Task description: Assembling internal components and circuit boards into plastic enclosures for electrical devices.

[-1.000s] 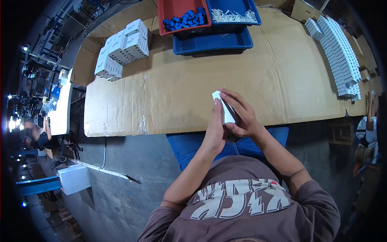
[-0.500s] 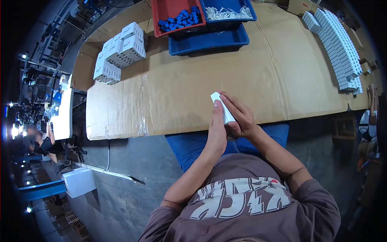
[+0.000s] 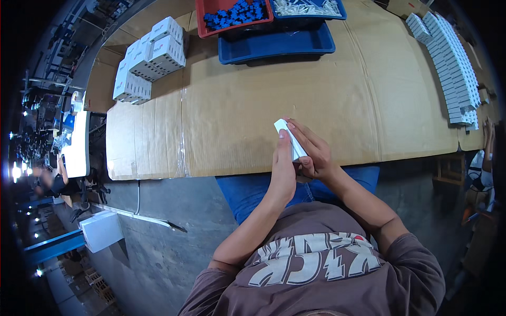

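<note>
A small white box (image 3: 297, 149), long and narrow, is held between my two hands just above the near edge of the cardboard-covered table (image 3: 237, 116). My left hand (image 3: 283, 166) grips its left side, the thumb lying along the upper face near the far end. From the other side my right hand (image 3: 317, 151) wraps the box, with its fingers pointing away from me along it. The box is tilted, its far end leaning to the left. Its underside and much of its right side are hidden by my fingers.
White boxes (image 3: 153, 58) are stacked at the far left, and a long row of white boxes (image 3: 453, 73) lines the right. At the back sit a red bin (image 3: 237, 30) of blue parts, a blue bin (image 3: 311, 17) of white parts and a blue tray (image 3: 276, 46). Other people are at both sides.
The view has shifted slightly, so the bins and stacks sit a little differently in the picture. Both hands keep the same hold on the white box.
</note>
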Tool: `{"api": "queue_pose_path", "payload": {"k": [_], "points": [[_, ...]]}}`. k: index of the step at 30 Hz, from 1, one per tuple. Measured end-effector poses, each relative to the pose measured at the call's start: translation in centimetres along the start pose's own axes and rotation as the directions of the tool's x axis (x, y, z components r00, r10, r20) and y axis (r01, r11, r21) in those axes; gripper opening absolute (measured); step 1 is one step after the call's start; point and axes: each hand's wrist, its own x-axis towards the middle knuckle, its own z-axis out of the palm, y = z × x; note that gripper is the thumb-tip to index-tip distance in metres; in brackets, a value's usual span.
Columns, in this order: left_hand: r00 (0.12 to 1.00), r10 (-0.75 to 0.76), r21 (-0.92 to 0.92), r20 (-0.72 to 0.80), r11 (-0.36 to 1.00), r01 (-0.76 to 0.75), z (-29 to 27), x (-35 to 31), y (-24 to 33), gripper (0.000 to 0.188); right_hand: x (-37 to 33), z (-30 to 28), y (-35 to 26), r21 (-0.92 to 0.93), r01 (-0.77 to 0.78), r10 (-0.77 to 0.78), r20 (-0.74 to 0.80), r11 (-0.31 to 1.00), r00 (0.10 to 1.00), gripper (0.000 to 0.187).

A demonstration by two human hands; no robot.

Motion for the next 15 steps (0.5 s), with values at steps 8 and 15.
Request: {"api": "queue_pose_path", "payload": {"k": [8,15], "points": [[0.999,-0.029,0.023,0.046,0.999,0.028,-0.3,1.1,0.1,0.069,-0.3,0.0,0.7,0.08,-0.11,0.111,-0.006,0.991,0.994,0.068],[0.992,0.123,0.044,0.039,0.991,-0.125,-1.5,2.4,0.6,0.067,1.3,-1.3,0.8,0.201,-0.265,0.26,0.049,0.943,0.964,0.062]]}}
